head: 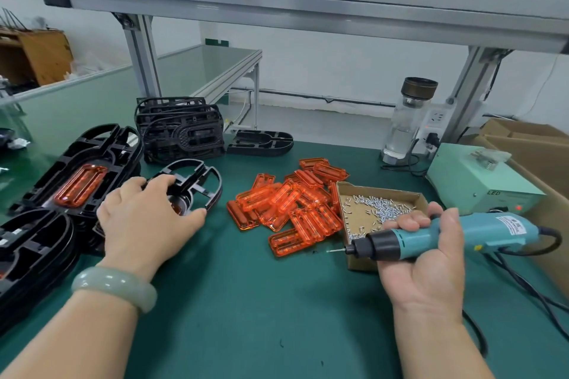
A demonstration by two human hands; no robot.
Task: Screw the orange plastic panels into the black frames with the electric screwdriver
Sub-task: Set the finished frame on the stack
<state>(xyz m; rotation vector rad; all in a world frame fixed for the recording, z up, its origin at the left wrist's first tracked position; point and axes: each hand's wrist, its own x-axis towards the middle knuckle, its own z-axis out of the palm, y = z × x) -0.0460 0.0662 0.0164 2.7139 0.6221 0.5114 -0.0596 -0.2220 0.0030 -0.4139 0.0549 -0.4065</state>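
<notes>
Fingers (160, 184) of our left hand (144, 209) curl round a black frame (197, 177) — light, stiff plastic, we judge, best held at its rim — while our right hand (431, 268) grips the electric screwdriver (443, 232).

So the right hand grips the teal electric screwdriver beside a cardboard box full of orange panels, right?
Not quite: in the head view the cardboard box holds small silver screws, not orange panels. The orange panels lie piled on the mat to its left. The right hand does grip the teal electric screwdriver.
</notes>
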